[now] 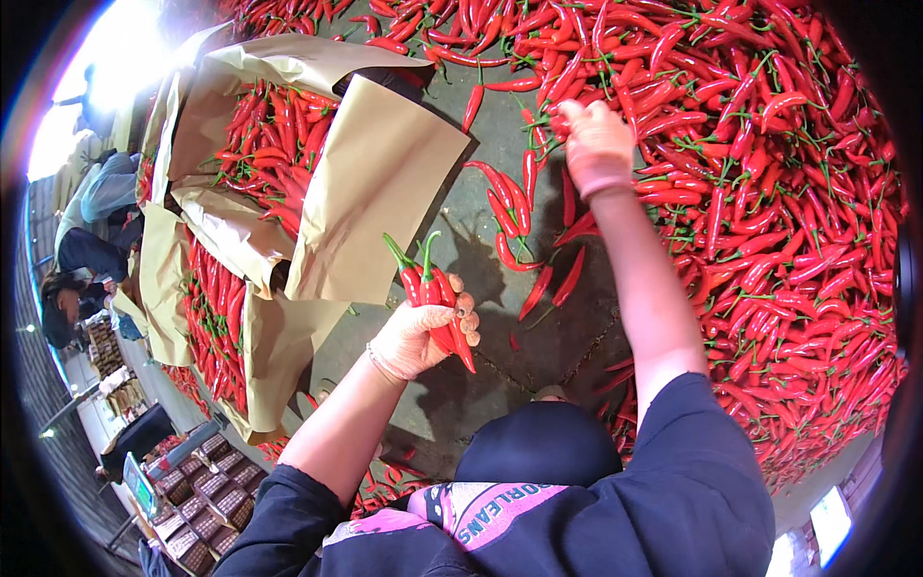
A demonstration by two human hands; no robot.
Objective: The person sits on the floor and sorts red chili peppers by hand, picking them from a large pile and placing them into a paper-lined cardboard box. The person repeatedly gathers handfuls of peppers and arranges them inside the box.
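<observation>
Several glossy red chili peppers (430,292) with green stems stand bunched in my left hand (422,335), stems up and tips poking out below the fingers. My right hand (598,148) reaches to the near edge of a big heap of red chili peppers (750,159). Its fingers are curled on a red chili pepper (559,126), partly hidden by the hand. Both hands appear to wear thin pale gloves. Between them, loose chili peppers (510,202) lie on the grey floor (461,252).
On the left, a paper-lined container (382,187) holds chili peppers (270,144). A second lined one, with brown paper (281,353), holds more chili peppers (216,324) beside it. Another person (94,231) bends at far left. Stacked crates (205,490) and a screen (140,487) stand lower left.
</observation>
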